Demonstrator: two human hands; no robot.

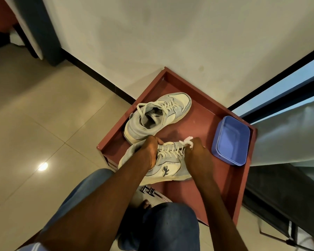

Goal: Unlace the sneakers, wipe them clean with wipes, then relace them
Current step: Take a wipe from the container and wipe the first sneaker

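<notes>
Two grey-and-cream sneakers lie on a red-brown tray-like surface. The near sneaker is laced, lies on its side and shows a horse logo. My left hand grips it at the collar and tongue. My right hand presses a crumpled white wipe against its toe end, just past the laces. The far sneaker stands upright behind it, laced, with its laces loose at the top.
A blue plastic tub sits on the right side of the red-brown surface. A white wall stands behind, a glass door frame to the right, beige floor tiles to the left. My knees in jeans are below.
</notes>
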